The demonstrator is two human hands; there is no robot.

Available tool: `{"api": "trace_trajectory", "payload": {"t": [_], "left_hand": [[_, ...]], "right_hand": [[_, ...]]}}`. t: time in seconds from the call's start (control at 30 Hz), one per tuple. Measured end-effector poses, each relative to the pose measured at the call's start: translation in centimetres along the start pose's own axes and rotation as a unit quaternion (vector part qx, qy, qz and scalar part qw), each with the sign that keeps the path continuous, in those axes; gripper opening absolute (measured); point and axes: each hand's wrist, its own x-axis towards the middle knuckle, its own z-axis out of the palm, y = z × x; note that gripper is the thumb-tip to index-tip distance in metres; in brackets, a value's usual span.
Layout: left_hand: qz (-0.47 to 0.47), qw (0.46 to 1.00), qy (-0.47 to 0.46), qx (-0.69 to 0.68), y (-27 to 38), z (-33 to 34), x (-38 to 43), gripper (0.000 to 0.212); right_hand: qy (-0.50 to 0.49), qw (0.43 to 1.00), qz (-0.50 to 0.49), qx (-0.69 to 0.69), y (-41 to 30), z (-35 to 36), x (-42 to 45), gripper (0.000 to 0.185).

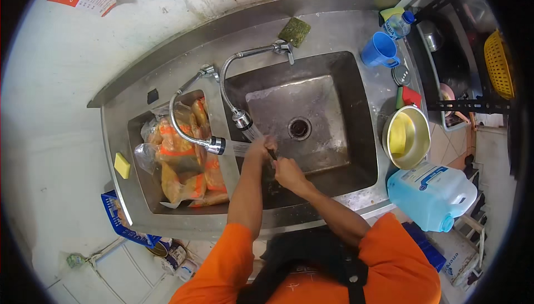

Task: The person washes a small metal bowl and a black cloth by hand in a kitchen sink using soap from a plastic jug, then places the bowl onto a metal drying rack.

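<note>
Over the left part of the large steel sink basin, my left hand is curled around one end of a slim dark implement under running water. My right hand grips its other end, closer to me. Most of the implement is hidden by my fingers, so its kind is unclear. Water streams from two flexible-neck faucets, one spray head just above my left hand and the other spray head to its left. The drain lies right of my hands.
Plastic bags of orange-brown food fill the smaller left basin. A green scouring pad lies behind the faucets. Along the right rim stand a blue mug, a metal bowl and a jug of blue liquid. A yellow sponge sits far left.
</note>
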Motion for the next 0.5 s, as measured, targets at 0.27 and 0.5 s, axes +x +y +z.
{"api": "trace_trajectory", "payload": {"t": [0.27, 0.5], "left_hand": [[0.053, 0.999, 0.005, 0.005, 2.6, -2.8, 3.8, 0.03], [0.345, 0.934, -0.004, 0.095, 3.4, -3.6, 1.3, 0.014]], "right_hand": [[-0.025, 0.999, -0.015, -0.02, -1.0, -6.1, -8.0, 0.025], [-0.005, 1.0, -0.014, 0.025, 2.2, -7.4, -11.7, 0.024]]}}
